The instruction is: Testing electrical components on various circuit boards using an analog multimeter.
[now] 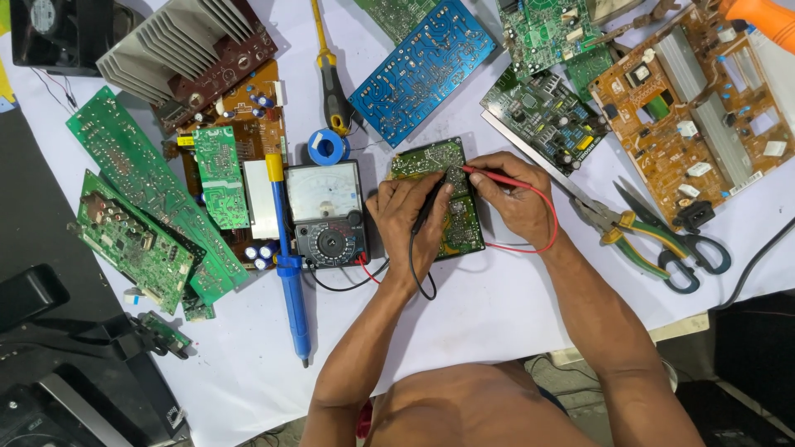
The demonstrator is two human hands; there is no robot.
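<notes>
Green circuit board under both hands' fingers

Bare sheet (multimeter leftward)

I'm seeing both forearms showing bare, no sleeves, no gloves, no watch or rings on left hand or right hand; torso showing shirtless.

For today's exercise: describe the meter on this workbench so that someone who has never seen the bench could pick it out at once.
Start at the white table strewn with circuit boards and find the left hand and right hand pressing probes onto a small green board. Just beside the left hand lies the meter. It alone has a pale needle dial above a round black selector knob.
</notes>
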